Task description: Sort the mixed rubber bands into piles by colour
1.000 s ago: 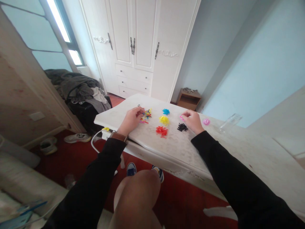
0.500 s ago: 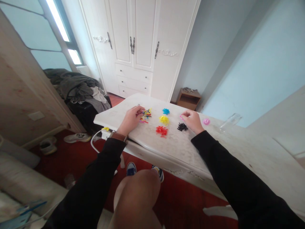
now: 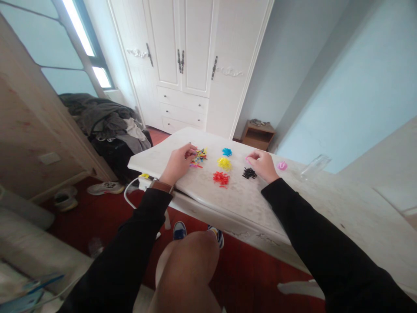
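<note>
1. The yellow pile (image 3: pixel 224 164) is taken as the centre of the dial, with twelve o'clock pointed away from the person across the pale table (image 3: pixel 241 204)
2. At nine o'clock the left hand (image 3: pixel 178 164) is set against the mixed pile (image 3: pixel 201 156), its fingers curled; whether a piece is gripped there cannot be told, as the fingertips are partly hidden
3. Between nine and ten o'clock, the mixed pile is made up of small thin pieces in yellow, red, blue and dark tones, with pink ones seen at its near edge
4. At three o'clock the right hand (image 3: pixel 263 165) is closed in a pinch, and a small pink piece (image 3: pixel 247 160) is gripped between thumb and finger
5. Near four o'clock the black pile (image 3: pixel 249 173) is found, just on the near side of the right hand
6. The blue pile (image 3: pixel 227 151) is laid at twelve o'clock and the red pile (image 3: pixel 221 178) at six, both near the yellow one but set apart from it
7. Past the right hand, at three o'clock, a pink item (image 3: pixel 282 165) is placed, and farther out a clear container (image 3: pixel 315 167) is seen
8. Beyond the table, a white wardrobe (image 3: pixel 195 48) is stood at eleven o'clock, and clothes (image 3: pixel 109 119) are heaped at ten
</note>
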Available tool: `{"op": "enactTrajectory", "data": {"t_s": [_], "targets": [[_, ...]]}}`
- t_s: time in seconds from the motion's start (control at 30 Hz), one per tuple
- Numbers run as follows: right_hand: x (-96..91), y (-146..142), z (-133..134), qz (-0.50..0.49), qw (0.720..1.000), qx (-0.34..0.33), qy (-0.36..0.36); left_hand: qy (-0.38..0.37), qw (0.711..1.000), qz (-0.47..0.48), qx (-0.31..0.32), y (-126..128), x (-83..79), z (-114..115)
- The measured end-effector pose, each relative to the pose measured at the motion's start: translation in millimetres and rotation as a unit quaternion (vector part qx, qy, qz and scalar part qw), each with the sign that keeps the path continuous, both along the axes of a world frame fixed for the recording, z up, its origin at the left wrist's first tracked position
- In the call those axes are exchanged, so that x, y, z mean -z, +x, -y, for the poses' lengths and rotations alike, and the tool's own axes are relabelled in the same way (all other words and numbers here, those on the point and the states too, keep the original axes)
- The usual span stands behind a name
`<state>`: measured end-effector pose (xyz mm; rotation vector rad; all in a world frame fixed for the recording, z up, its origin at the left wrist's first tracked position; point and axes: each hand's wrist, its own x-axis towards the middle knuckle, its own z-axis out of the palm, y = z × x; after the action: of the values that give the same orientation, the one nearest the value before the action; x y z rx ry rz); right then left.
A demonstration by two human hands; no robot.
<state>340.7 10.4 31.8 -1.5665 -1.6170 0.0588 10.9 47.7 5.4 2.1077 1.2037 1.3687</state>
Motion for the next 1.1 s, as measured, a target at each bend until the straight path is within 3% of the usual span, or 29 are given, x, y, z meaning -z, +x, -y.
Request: {"op": "enactTrajectory", "data": {"t_s": [0.73,1.1], "targets": [[-2.4,-0.4,1.7,-0.003,1.000,-0.006,-0.006,-0.029,0.998,-0.021,-0.048,-1.1,-2.8,2.0],[-3.6,-6.3,3.1,0.008,1.000,-0.001,-0.009,0.001,0.998,0.012,-0.062,-1.5,-3.8,2.6]]}}
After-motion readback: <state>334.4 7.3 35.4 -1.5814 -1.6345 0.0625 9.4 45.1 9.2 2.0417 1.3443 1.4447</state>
